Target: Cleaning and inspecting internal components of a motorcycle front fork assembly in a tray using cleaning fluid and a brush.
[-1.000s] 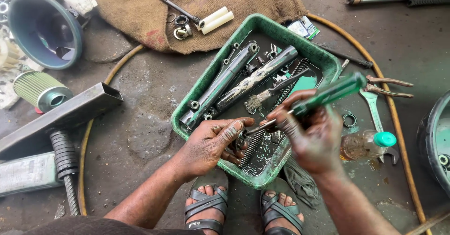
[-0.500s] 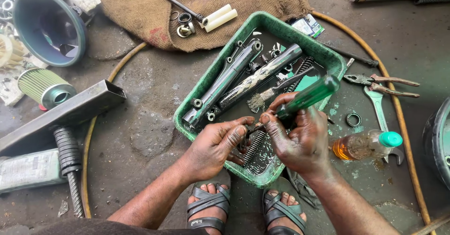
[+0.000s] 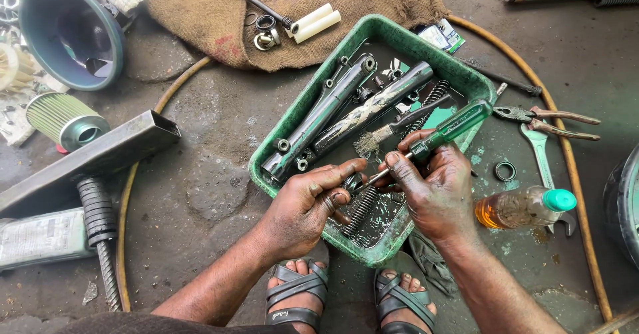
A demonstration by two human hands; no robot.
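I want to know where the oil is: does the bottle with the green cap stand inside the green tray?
No, the bottle with the green cap lies on its side on the floor, outside the green tray, beside the right hand.

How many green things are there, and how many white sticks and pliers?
Green things: 3, the tray, the screwdriver in the right hand and the bottle cap
White sticks: 2
Pliers: 1
Total: 6

At frame centre, the right hand (image 3: 436,191) grips a green-handled screwdriver (image 3: 439,133), its tip meeting a small dark part (image 3: 353,183) pinched by the left hand (image 3: 306,207) over the green tray (image 3: 303,117).
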